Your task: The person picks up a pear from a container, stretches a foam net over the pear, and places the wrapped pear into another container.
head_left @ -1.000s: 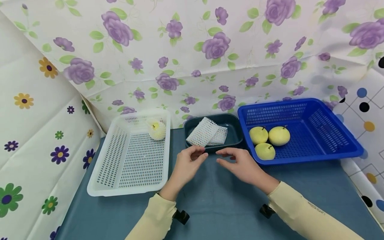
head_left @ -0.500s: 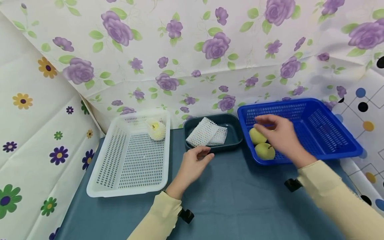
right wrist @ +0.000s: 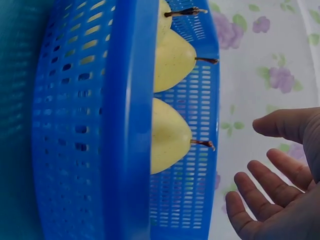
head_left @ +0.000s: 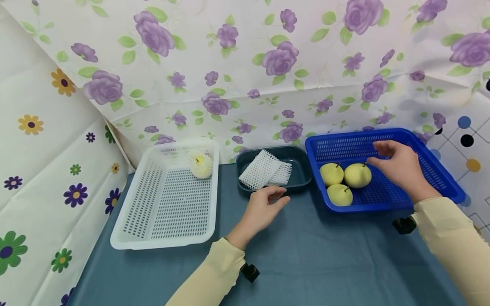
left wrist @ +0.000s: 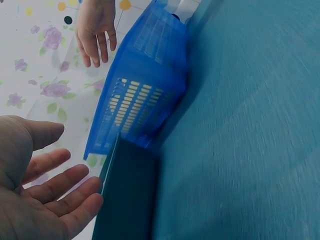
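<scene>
My right hand point(head_left: 400, 166) hovers above the blue basket point(head_left: 405, 203), fingers loosely bent and holding nothing. Just left of it, three yellow pears lie bunched in the basket's left part: a back-left pear point(head_left: 331, 174), a front pear point(head_left: 340, 195) and the one nearest my hand, the right pear point(head_left: 357, 175). In the right wrist view, that hand point(right wrist: 280, 185) is apart from the pears. My left hand point(head_left: 264, 208) hangs, relaxed and holding nothing, by the front rim of the dark green tray point(head_left: 300, 170). White foam net sleeves point(head_left: 260, 169) lie flat in that tray.
A white basket point(head_left: 164, 244) stands on the left, with a pear in a foam net point(head_left: 201, 165) in its back right corner. Flowered sheets point(head_left: 245, 63) form walls behind and at the sides. A blue-green cloth point(head_left: 306, 263) covers the table.
My right hand has moved right from the middle, across the pears, to above the blue basket's centre. My left hand has drifted slightly right. The pears and net sleeves stay put.
</scene>
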Tool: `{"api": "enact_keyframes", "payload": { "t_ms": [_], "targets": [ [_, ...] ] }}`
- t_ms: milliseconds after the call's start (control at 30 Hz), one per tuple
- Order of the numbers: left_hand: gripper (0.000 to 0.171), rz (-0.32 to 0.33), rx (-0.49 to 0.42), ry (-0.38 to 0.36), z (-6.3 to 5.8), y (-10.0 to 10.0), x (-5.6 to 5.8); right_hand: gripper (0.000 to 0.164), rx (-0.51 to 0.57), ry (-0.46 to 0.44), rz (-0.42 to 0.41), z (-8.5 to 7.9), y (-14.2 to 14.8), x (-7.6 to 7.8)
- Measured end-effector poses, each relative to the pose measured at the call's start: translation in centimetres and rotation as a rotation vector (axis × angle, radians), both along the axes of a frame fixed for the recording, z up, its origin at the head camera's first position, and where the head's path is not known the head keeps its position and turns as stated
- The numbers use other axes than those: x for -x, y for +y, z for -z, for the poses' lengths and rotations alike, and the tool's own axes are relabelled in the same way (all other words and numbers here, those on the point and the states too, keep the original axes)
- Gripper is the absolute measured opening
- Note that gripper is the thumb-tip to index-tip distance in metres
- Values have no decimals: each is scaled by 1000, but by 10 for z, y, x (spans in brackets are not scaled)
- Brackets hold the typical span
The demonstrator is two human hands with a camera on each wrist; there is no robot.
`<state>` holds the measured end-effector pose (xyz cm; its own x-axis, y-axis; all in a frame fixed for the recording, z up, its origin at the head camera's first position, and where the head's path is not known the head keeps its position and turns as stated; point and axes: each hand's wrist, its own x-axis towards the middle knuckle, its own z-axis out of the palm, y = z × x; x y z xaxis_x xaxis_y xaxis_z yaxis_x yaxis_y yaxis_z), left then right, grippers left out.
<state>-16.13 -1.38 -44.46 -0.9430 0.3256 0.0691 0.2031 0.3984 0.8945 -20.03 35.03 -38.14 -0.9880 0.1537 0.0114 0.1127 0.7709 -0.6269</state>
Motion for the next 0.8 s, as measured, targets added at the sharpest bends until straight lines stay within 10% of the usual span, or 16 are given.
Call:
{"api": "enact_keyframes", "payload": {
  "t_ms": [800],
  "targets": [
    [30, 34, -204, -18, 15, 79, 29, 93, -29, -260, -175, 20, 14, 19]
  ]
}}
